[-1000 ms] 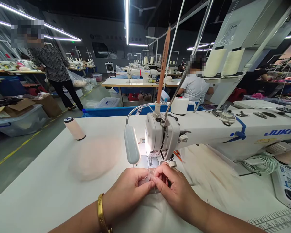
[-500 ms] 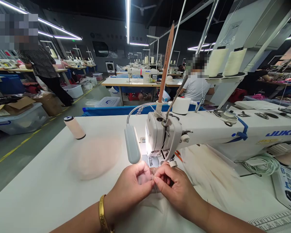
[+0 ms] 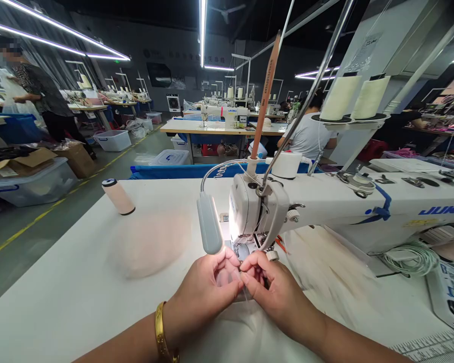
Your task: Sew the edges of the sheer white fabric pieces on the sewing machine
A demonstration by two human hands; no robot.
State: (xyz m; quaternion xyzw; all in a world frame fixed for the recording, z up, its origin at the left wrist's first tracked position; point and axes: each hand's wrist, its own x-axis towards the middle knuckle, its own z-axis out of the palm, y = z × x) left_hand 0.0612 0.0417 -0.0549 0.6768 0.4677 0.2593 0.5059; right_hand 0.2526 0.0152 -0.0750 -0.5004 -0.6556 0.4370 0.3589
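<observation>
My left hand (image 3: 208, 288) and my right hand (image 3: 280, 295) meet just in front of the needle area of a white sewing machine (image 3: 245, 209). Thumbs and fingers of both are pinched on a thin sheer fabric (image 3: 244, 318), which hangs toward me and spreads over the white table (image 3: 60, 287). The exact edge between the fingertips is partly hidden. A gold bangle (image 3: 160, 327) circles my left wrist. Right above my left fingers, a grey lamp (image 3: 211, 224) shines on the machine's needle plate (image 3: 243, 250).
Left of the machine lie a sheer pinkish fabric piece (image 3: 151, 244) and a pale thread spool (image 3: 118, 196). More light fabric (image 3: 329, 275) rests under the machine arm, near a coiled cord (image 3: 412, 258) and a ruler (image 3: 433, 347). One person (image 3: 47, 91) stands left; another (image 3: 306, 132) sits ahead.
My fingers have shifted slightly on the sheer fabric, both hands still pinching. The view has moved a little; the standing person at left now appears further left, beside a clear plastic bag.
</observation>
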